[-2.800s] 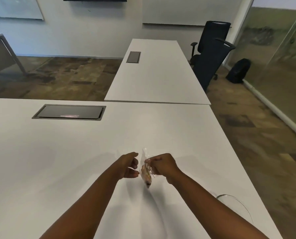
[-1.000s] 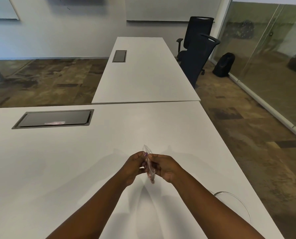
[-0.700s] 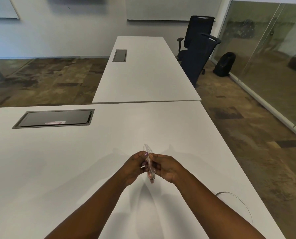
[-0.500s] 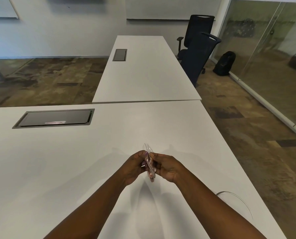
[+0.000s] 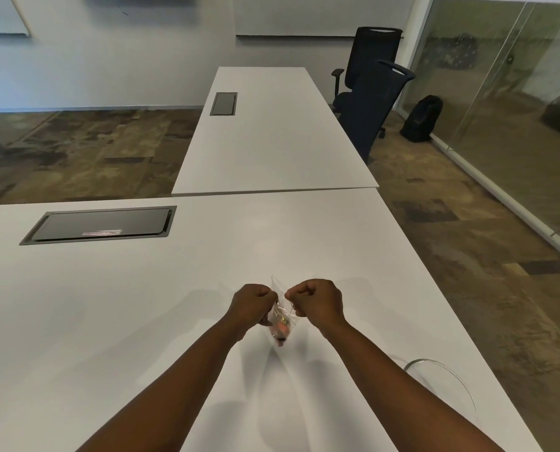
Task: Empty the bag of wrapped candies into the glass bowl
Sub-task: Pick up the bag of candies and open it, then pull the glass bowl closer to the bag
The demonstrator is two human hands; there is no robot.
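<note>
A small clear plastic bag of wrapped candies [image 5: 281,324] hangs above the white table [image 5: 141,305], held between both fists. My left hand [image 5: 252,305] grips its left top edge and my right hand [image 5: 317,301] grips its right top edge. The hands are slightly apart, with the bag's mouth stretched between them. Orange and dark candies show at the bag's bottom. The glass bowl [image 5: 444,383] stands at the near right of the table; only its clear rim shows, mostly behind my right forearm.
A dark cable hatch [image 5: 99,225] is set into the table at the far left. A second white table [image 5: 272,135] butts on beyond. Two black office chairs [image 5: 369,93] and a black backpack [image 5: 422,119] stand by the glass wall on the right.
Both hands have closed into fists on the bag's top and drawn a little apart, spreading the bag between them. The bag now hangs lower and wider.
</note>
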